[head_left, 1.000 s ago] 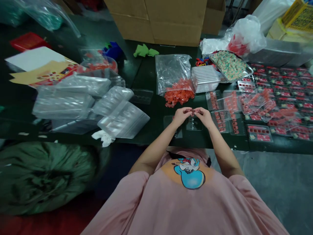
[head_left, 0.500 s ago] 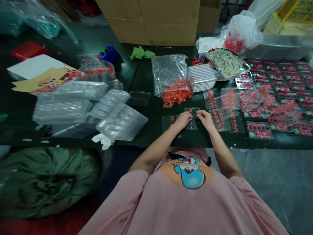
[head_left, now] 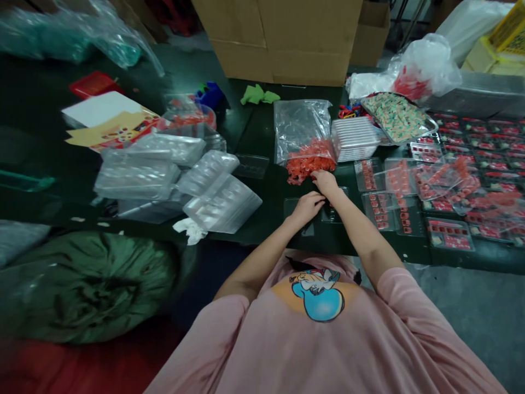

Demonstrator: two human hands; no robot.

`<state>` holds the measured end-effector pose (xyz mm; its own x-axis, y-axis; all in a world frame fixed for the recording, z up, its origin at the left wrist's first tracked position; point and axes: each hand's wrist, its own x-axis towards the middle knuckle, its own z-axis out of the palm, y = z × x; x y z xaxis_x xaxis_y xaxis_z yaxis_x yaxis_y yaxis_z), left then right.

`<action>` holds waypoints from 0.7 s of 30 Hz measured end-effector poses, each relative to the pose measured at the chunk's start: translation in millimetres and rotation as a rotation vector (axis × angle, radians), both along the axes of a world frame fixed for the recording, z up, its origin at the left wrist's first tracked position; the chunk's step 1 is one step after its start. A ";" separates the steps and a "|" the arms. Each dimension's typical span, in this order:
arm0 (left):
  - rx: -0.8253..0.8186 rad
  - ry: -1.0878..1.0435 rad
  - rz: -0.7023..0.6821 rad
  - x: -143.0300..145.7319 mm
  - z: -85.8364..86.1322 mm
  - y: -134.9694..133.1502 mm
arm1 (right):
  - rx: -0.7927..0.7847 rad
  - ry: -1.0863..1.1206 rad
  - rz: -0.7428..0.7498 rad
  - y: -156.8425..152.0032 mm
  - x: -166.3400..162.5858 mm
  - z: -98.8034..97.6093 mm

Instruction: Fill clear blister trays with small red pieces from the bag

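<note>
My right hand (head_left: 325,181) reaches forward to the near edge of a heap of small red pieces (head_left: 309,159) that spills from a clear plastic bag (head_left: 301,123); its fingers curl down onto the pieces. My left hand (head_left: 308,204) rests with bent fingers on a clear plastic tray (head_left: 296,209) on the dark green table (head_left: 262,191), just behind the right wrist. What the left fingers hold, if anything, is hidden.
Stacks of clear blister trays (head_left: 172,175) lie at left, with printed cards (head_left: 110,123) behind. Filled trays of red pieces (head_left: 459,180) cover the right side. A white tray stack (head_left: 353,138), cardboard boxes (head_left: 283,38) and a green sack (head_left: 86,284) surround the spot.
My hands were together at chest height, then lowered to the tray. Now the right hand has stretched forward to the red heap, while the left stays on the tray.
</note>
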<state>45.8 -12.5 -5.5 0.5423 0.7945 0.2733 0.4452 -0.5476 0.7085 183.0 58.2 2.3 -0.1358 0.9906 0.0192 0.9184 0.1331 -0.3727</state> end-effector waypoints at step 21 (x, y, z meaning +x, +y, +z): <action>-0.932 -0.780 0.389 -50.9 16.1 8.0 | 0.039 0.796 0.132 -71.8 -29.0 5.5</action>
<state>-5.1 -4.5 10.7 0.1797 0.9264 -0.3309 -0.2422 0.3677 0.8978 154.0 -13.6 7.8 -0.1830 0.9638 0.1940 0.3550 0.2488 -0.9012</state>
